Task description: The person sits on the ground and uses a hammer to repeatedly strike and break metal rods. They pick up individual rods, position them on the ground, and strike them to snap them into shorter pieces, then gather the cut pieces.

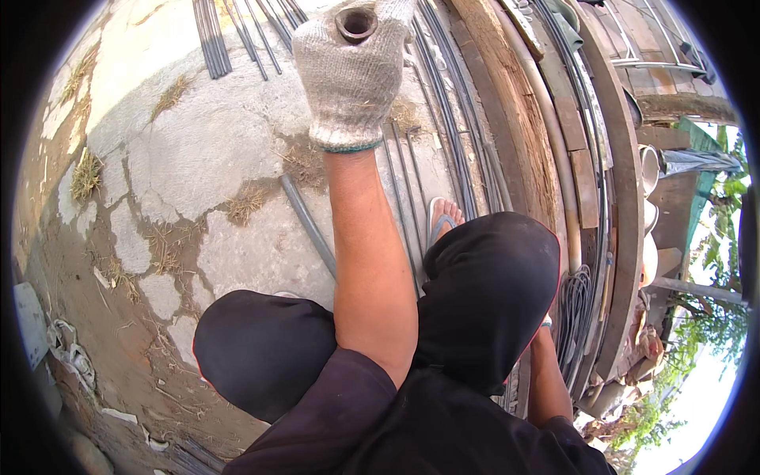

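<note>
My left hand (348, 83), in a knitted grey-white work glove with a green cuff edge, is raised ahead of me at the top of the view. Its fingers are closed around a round metal pipe (356, 25), whose rusty open end faces up toward me. The rest of that pipe is hidden by the glove. Down at my right side, my right hand (546, 321) is almost wholly behind my right knee, with only a bit of glove cuff showing. What its fingers do is hidden. A grey pipe (307, 224) lies on the concrete beside my left forearm.
Dark metal rods (210, 39) lie at the far left, and more rods (443, 111) run along the right. Beyond them are long timber beams (514, 87) and a coil of wire (576, 305). The cracked concrete (182, 150) has dry grass tufts. My sandalled foot (445, 218) is near the rods.
</note>
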Action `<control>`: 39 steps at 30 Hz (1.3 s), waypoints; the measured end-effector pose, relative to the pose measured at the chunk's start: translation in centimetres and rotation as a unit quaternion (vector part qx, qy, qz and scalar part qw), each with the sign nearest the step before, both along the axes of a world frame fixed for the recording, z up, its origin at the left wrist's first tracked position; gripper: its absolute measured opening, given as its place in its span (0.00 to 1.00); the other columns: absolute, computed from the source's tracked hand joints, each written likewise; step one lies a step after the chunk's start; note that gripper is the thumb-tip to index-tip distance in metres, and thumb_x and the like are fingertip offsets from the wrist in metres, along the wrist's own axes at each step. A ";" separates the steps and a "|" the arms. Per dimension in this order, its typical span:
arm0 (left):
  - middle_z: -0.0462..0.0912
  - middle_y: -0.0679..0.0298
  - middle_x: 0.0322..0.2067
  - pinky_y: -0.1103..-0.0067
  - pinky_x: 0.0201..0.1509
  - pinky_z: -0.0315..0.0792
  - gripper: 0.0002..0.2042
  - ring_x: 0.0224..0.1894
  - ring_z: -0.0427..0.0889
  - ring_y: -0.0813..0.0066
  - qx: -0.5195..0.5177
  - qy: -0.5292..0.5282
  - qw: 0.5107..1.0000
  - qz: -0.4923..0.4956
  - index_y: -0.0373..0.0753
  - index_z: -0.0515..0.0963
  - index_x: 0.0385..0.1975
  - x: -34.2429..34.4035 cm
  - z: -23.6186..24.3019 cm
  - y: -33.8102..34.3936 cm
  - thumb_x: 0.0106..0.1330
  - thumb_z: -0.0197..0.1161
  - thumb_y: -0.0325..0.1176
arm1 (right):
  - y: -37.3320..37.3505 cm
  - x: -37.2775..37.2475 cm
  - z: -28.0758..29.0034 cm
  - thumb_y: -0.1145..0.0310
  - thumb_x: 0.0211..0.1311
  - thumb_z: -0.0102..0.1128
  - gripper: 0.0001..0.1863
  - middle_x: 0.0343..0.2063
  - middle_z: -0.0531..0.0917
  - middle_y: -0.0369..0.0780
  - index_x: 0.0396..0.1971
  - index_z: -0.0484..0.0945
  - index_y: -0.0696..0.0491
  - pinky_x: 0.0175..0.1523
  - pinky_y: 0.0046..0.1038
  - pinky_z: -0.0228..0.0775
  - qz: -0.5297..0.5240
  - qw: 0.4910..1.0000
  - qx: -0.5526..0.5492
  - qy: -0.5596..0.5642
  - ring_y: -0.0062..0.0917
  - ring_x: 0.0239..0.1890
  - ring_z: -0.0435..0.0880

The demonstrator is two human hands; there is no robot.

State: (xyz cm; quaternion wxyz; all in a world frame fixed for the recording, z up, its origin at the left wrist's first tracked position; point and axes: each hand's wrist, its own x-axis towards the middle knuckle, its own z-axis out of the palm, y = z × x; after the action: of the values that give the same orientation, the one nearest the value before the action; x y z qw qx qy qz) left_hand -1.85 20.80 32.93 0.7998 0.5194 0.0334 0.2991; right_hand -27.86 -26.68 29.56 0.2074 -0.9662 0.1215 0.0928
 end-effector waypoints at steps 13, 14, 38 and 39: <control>0.80 0.64 0.17 0.80 0.17 0.61 0.12 0.15 0.70 0.85 -0.050 -0.043 0.995 0.079 0.32 0.87 0.28 2.1 -3.3 -1.1 0.70 0.74 0.35 | 1.0 9.9 -12.6 0.62 0.72 0.64 0.24 0.49 0.85 0.43 0.64 0.74 0.55 0.56 0.38 0.81 -0.139 0.979 -0.129 -0.074 0.34 0.47 0.87; 0.79 0.65 0.16 0.80 0.17 0.60 0.12 0.15 0.69 0.85 -0.064 -0.035 0.993 0.088 0.32 0.87 0.28 2.2 -3.2 -1.5 0.70 0.74 0.34 | 0.7 11.4 -13.3 0.62 0.72 0.64 0.25 0.50 0.85 0.43 0.64 0.74 0.55 0.56 0.38 0.81 -0.151 0.971 -0.170 -0.081 0.35 0.48 0.87; 0.83 0.67 0.21 0.81 0.22 0.67 0.13 0.20 0.76 0.85 0.010 -0.025 0.996 0.090 0.33 0.89 0.34 2.3 -3.6 -0.9 0.71 0.73 0.39 | 10.0 18.2 -19.4 0.60 0.65 0.61 0.16 0.37 0.89 0.55 0.43 0.86 0.56 0.53 0.47 0.80 0.047 0.984 -0.151 0.086 0.51 0.46 0.89; 0.82 0.67 0.21 0.81 0.23 0.67 0.13 0.19 0.76 0.85 0.008 -0.020 0.996 0.089 0.33 0.88 0.34 2.0 -3.6 -0.4 0.71 0.73 0.39 | 10.1 18.5 -18.9 0.58 0.66 0.65 0.17 0.37 0.89 0.56 0.43 0.86 0.57 0.53 0.46 0.80 0.047 0.986 -0.123 0.104 0.51 0.45 0.89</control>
State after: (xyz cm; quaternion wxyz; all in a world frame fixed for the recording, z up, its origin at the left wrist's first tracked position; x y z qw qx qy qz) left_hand 0.15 20.41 29.29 0.7663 0.5146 0.0607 0.3797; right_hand -9.39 -16.60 10.67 0.0688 -0.9741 0.1072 0.1870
